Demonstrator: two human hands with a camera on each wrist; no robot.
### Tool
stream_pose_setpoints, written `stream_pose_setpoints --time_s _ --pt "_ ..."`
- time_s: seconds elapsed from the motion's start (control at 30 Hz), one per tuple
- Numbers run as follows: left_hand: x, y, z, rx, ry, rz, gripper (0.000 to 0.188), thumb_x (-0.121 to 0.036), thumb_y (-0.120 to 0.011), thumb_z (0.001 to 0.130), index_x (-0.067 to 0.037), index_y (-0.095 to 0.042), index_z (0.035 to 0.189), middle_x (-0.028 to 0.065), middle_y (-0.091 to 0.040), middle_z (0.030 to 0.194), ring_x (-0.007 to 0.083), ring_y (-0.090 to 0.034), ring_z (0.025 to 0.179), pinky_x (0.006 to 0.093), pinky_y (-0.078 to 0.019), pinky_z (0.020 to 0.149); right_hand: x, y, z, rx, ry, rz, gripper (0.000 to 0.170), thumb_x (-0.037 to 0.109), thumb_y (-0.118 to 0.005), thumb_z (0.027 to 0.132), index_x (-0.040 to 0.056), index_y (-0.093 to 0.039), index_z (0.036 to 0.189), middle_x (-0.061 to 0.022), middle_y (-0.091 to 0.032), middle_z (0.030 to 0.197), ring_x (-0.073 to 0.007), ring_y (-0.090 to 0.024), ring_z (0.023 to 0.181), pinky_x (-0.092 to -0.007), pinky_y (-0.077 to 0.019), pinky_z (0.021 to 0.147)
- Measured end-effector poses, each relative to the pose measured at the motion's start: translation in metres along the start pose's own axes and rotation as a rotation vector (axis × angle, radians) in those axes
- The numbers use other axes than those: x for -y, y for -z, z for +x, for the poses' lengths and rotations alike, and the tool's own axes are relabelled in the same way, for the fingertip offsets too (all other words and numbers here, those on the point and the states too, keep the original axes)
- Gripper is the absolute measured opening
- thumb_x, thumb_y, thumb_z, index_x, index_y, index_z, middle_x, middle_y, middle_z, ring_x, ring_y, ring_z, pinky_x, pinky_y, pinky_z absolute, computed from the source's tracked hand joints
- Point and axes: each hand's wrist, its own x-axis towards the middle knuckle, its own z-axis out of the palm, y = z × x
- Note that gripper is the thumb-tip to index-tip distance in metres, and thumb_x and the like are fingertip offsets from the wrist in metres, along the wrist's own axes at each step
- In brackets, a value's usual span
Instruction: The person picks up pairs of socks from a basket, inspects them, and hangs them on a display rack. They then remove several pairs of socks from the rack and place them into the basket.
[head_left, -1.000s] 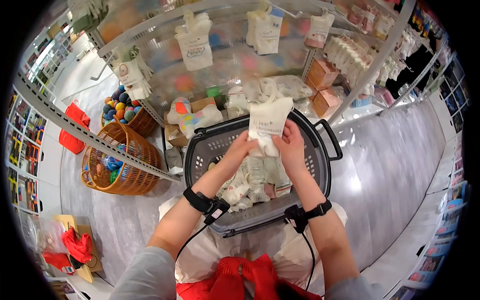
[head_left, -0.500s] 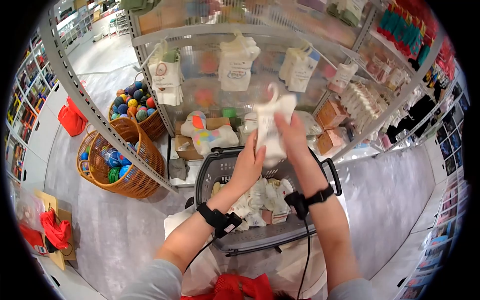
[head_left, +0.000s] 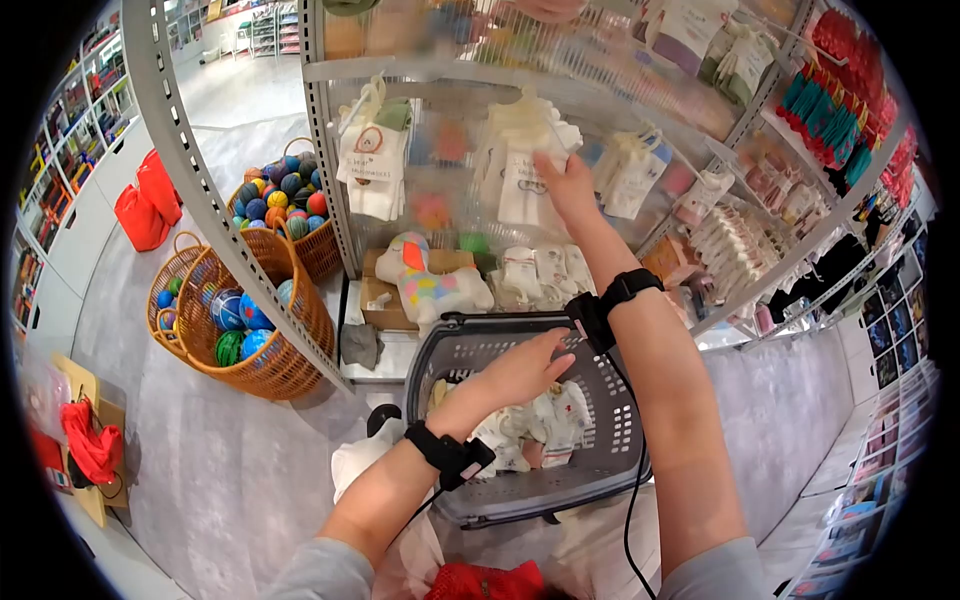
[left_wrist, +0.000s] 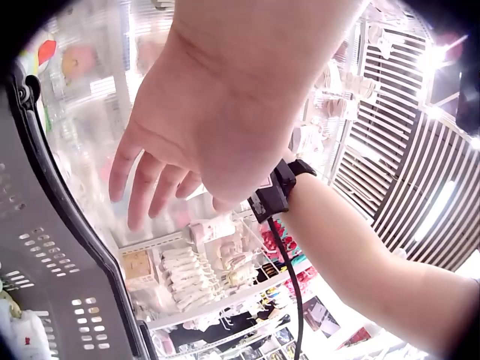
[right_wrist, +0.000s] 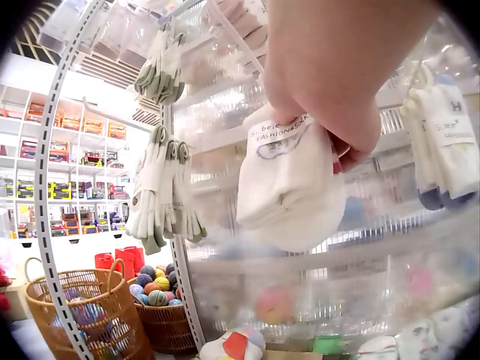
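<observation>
White socks are pinched near their top edge by the right hand; the left hand is held, spread, inside the rim of the basket.

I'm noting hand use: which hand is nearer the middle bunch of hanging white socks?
Right. The right hand is at the white socks, its fingers on them; the left hand is open over the gray basket, lower down, away from them.

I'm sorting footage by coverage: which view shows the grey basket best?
Head view: it takes in nearly the whole grey basket. The left wrist view shows part of its rim and wall; the right wrist, none.
</observation>
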Motion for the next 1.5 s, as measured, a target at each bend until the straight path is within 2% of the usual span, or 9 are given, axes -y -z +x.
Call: stream_pose_setpoints --time_s 0.23,0.47,0.67,0.9,1.03,1.17,1.3,1.4,1.5 --pt "0.024 0.001 -0.004 0.033 -0.016 0.237 0.042 -0.029 -0.049 0.085 0.003 -0.045 0.112 0.0233 -0.054 0.104 0.0383 -0.052 0.096 0.0415 -0.0433 0.080 0.002 0.036 -0.085 -0.047 -0.017 -0.132 0.061 0.021 -0.064 0.078 -0.0034 -0.031 0.123 -0.0151 -0.056 0.095 -0.0192 -0.056 0.089 -0.0287 -0.0443 0.075" --pt "0.045 0.001 -0.022 0.195 0.197 0.824 0.032 -0.030 -0.055 0.081 -0.004 -0.054 0.099 0.0154 -0.058 0.097 0.0319 -0.057 0.091 0.0413 -0.0467 0.074 -0.051 0.119 -0.251 -0.031 -0.305 -0.144 0.034 0.013 -0.050 0.088 -0.0029 -0.040 0.117 -0.0115 -0.058 0.099 -0.0148 -0.057 0.084 -0.0251 -0.0429 0.078" --pt "0.087 -0.017 -0.020 0.491 0.337 0.826 0.037 -0.028 -0.052 0.083 -0.005 -0.051 0.111 0.0177 -0.055 0.105 0.0341 -0.052 0.099 0.0398 -0.0427 0.082 -0.042 0.144 -0.267 -0.050 -0.241 -0.194 0.028 0.018 -0.056 0.084 -0.0012 -0.051 0.104 -0.0121 -0.062 0.084 -0.0181 -0.060 0.073 -0.0268 -0.0461 0.066" --pt "0.188 -0.061 -0.009 0.597 0.347 0.935 0.046 -0.024 -0.052 0.083 -0.009 -0.038 0.125 0.0151 -0.041 0.125 0.0331 -0.044 0.112 0.0409 -0.0400 0.089 -0.021 0.176 -0.287 -0.100 -0.184 -0.390 0.025 0.021 -0.060 0.079 0.0021 -0.055 0.094 -0.0117 -0.063 0.075 -0.0288 -0.060 0.066 -0.0354 -0.0470 0.059" --pt "0.228 -0.073 -0.005 0.528 0.389 0.653 0.061 -0.016 -0.060 0.077 -0.008 -0.030 0.130 0.0203 -0.035 0.129 0.0369 -0.040 0.115 0.0408 -0.0364 0.093 -0.011 0.193 -0.291 -0.118 -0.132 -0.465 0.024 0.021 -0.060 0.079 0.0021 -0.055 0.093 -0.0112 -0.062 0.072 -0.0296 -0.060 0.065 -0.0370 -0.0465 0.057" --pt "0.227 -0.092 -0.011 0.600 0.548 0.635 0.075 -0.019 -0.069 0.067 -0.007 -0.031 0.130 0.0216 -0.053 0.110 0.0359 -0.052 0.100 0.0372 -0.0426 0.086 -0.011 0.201 -0.288 -0.138 -0.068 -0.530 0.024 0.021 -0.059 0.079 0.0020 -0.054 0.092 -0.0122 -0.061 0.068 -0.0301 -0.059 0.064 -0.0375 -0.0464 0.057" --pt "0.212 -0.106 -0.006 0.783 0.345 0.794 0.050 -0.028 -0.071 0.063 0.004 -0.056 0.099 0.0220 -0.060 0.086 0.0315 -0.060 0.085 0.0376 -0.0472 0.071 -0.017 0.196 -0.284 -0.112 -0.103 -0.526 0.024 0.022 -0.058 0.080 0.0023 -0.054 0.093 -0.0126 -0.061 0.069 -0.0307 -0.059 0.065 -0.0379 -0.0467 0.058" --pt "0.170 -0.101 0.013 0.656 0.314 0.809 0.039 -0.029 -0.068 0.067 0.006 -0.059 0.082 0.0224 -0.059 0.079 0.0283 -0.062 0.075 0.0372 -0.0474 0.064 -0.014 0.192 -0.284 -0.104 -0.133 -0.475 0.024 0.022 -0.058 0.080 0.0025 -0.054 0.093 -0.0123 -0.061 0.068 -0.0314 -0.060 0.065 -0.0390 -0.0468 0.059" --pt "0.127 -0.081 0.023 0.269 0.433 0.533 0.029 -0.022 -0.062 0.077 0.004 -0.055 0.087 0.0160 -0.060 0.077 0.0238 -0.063 0.065 0.0329 -0.0491 0.059 -0.012 0.185 -0.282 -0.147 -0.167 -0.376 0.032 0.022 -0.059 0.079 0.0011 -0.050 0.101 -0.0127 -0.061 0.077 -0.0313 -0.059 0.069 -0.0388 -0.0469 0.063"
